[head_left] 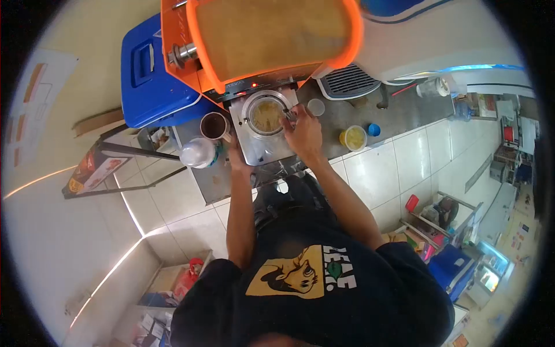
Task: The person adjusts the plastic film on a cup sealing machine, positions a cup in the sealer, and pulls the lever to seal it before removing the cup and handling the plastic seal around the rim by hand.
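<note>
An orange cup-sealing machine (355, 43) with small red lights stands at the back of the counter. On its metal tray (254, 151) is a round holder with a clear-rimmed cup (267, 117) of pale yellowish contents, seen from above. My right hand (304, 136) is closed, with its fingers at a small dark metal piece on the holder's right side. My left hand (238, 157) lies along the tray's left edge, beside a dark brown mug (214, 125); its fingers are partly hidden. A white-lidded container (198, 153) stands just left of that hand.
Right of the tray are a small clear cup (315, 107), a tub of yellow contents (353, 138), a blue cap (374, 129) and a grey drip tray (349, 81). A blue cooler box (153, 75) stands at the left. The counter's front edge (272, 177) is close to my body.
</note>
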`<state>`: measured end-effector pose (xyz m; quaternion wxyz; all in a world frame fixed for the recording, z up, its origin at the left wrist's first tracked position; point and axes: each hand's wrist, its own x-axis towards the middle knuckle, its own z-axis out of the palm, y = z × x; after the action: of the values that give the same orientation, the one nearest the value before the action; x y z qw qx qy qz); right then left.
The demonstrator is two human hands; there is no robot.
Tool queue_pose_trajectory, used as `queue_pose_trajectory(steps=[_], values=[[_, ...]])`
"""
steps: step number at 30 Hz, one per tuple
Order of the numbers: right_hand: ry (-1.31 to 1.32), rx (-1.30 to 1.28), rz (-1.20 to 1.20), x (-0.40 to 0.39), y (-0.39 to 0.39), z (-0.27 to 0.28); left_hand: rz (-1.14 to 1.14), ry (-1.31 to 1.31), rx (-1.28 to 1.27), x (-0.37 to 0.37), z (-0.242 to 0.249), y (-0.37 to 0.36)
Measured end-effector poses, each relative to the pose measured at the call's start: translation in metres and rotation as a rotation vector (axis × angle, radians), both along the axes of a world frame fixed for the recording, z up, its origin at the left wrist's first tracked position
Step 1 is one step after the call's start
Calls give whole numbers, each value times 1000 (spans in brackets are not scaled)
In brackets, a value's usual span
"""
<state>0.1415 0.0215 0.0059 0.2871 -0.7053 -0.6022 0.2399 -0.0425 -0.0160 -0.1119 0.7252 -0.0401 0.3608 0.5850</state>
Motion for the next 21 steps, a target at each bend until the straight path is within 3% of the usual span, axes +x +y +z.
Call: queue_pose_trajectory(steps=[5,9,16,21], values=[[77,36,-13,7,4,-21,-59,-8,43,26,-28,28],[118,-60,-46,9,7,-13,-98,-35,47,33,-25,32],[59,58,7,-5,5,9,-148,-59,37,27,-21,32],[208,-59,-3,-13,12,13,-194,-79,51,18,-13,40]])
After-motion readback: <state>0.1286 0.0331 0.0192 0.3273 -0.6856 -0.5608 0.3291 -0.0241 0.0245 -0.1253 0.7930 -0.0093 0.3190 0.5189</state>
